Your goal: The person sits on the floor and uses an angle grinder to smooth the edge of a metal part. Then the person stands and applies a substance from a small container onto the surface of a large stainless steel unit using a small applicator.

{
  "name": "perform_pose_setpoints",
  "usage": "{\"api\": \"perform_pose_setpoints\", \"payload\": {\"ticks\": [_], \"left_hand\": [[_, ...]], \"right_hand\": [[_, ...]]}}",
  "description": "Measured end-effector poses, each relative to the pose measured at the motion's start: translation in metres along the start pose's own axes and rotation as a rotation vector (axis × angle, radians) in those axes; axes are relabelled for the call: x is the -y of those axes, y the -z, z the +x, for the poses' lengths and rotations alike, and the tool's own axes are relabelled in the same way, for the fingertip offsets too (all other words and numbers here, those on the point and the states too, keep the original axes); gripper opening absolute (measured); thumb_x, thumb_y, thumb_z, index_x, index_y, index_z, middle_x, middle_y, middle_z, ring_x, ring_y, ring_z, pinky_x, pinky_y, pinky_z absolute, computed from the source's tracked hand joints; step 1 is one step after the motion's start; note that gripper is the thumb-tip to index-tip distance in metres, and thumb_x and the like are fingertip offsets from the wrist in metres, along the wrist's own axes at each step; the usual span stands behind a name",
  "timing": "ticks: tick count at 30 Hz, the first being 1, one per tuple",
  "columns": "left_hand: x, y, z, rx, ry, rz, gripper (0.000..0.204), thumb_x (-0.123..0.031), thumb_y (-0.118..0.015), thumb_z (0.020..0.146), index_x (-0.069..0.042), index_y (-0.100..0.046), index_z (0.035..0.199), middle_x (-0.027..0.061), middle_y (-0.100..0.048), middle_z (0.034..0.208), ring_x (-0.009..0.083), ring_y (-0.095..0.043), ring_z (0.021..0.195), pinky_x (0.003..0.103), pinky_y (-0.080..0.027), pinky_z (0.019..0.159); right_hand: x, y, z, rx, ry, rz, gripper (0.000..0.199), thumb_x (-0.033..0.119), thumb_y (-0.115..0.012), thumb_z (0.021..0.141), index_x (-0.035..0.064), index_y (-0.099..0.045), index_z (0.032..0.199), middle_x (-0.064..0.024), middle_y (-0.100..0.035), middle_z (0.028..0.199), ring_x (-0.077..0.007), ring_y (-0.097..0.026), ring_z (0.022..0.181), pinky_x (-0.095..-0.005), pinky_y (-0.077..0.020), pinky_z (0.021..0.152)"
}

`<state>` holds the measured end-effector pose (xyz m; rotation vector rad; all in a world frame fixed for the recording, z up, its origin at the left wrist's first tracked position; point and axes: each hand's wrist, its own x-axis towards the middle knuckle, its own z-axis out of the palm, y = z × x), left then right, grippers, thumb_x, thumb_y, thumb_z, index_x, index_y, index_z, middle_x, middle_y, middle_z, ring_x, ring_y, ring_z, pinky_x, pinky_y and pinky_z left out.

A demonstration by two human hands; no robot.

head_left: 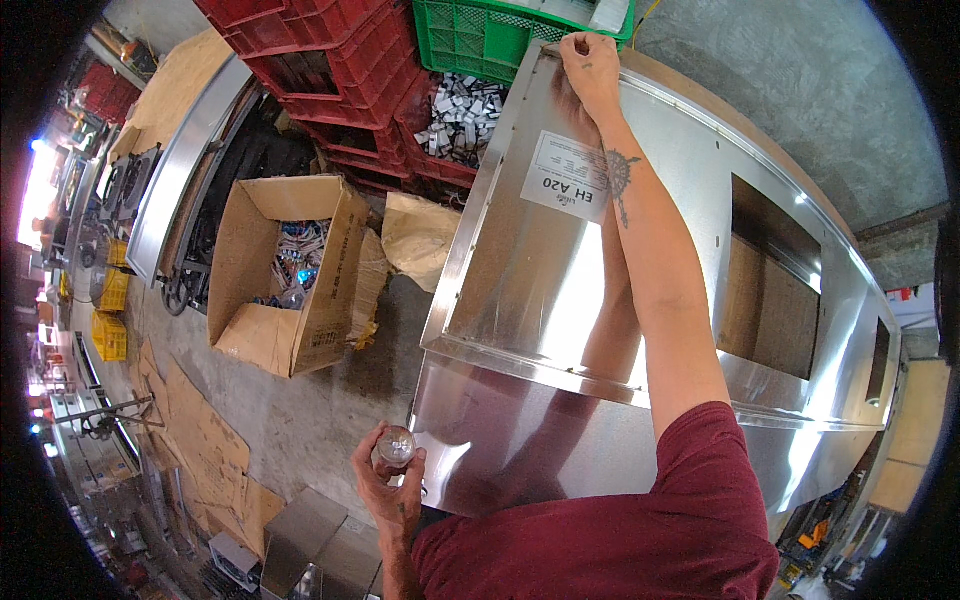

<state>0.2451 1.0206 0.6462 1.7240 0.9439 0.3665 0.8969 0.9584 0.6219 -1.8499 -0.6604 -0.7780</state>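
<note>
My left hand [388, 492] is closed around a small round container with a clear top [397, 447], held upright beside the near left edge of the metal. My right arm, in a maroon sleeve, stretches across a large shiny sheet-metal housing [520, 300]. At the housing's far left corner, my right hand [592, 75] is pinched just over the rim. What its fingertips hold, if anything, is too small to make out. A white printed label [565, 175] is stuck on the metal, partly behind my forearm. Rectangular openings are cut in the housing further right.
A green crate [475, 45] stands just beyond my right hand. Stacked red crates [330, 70], one with small metal pieces [462, 118], stand to its left. An open cardboard box [335, 300] of small parts sits on the floor, near flattened cardboard [205, 430].
</note>
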Motion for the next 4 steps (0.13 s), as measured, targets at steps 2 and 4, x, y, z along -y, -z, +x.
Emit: {"api": "perform_pose_setpoints", "payload": {"ticks": [2,4], "left_hand": [[0.0003,-0.0002,0.0000,0.000,-0.001,0.000,0.065,0.005,-0.080,0.088,-0.010,-0.054,0.146,0.0097,-0.055,0.140,0.0225,-0.066,0.117,0.033,-0.060,0.087],[0.0006,-0.0008,0.0002,0.002,-0.021,-0.008,0.065,0.004,-0.080,0.089,-0.011,-0.053,0.146,0.0101,-0.055,0.141,0.0229,-0.066,0.117,0.033,-0.060,0.087]], "right_hand": [[-0.0019,-0.0002,-0.0005,0.007,0.004,-0.004,0.024,0.025,-0.073,0.091,0.0014,-0.078,0.093,-0.0173,-0.075,0.092,-0.0355,-0.061,0.100,-0.0468,-0.0517,0.088],[-0.0043,-0.0015,-0.0005,0.005,0.004,-0.002,0.024,0.025,-0.073,0.092,0.0016,-0.078,0.094,-0.0172,-0.076,0.093,-0.0352,-0.061,0.100,-0.0469,-0.0517,0.088]]}}
